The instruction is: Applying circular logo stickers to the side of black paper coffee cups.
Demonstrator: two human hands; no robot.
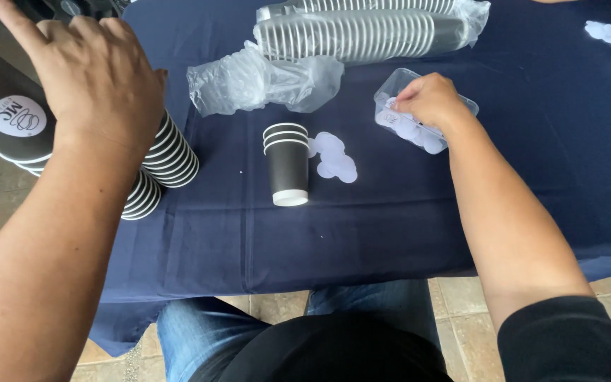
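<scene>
Right hand (429, 99) reaches into the clear plastic tray (390, 88) at 1 o'clock, fingers curled onto the white round stickers (419, 134) inside; an actual pinch can't be told. Left hand (97, 74) rests open-palmed on the lying stack of black paper cups (171, 159) at 10 o'clock, steadying it. Short upside-down cup stack (288, 166) stands centre, loose stickers (337, 159) just beside at 3 o'clock, handy.

navy-clothed table (390, 226), cups (286, 164), stickers (335, 157)
</scene>
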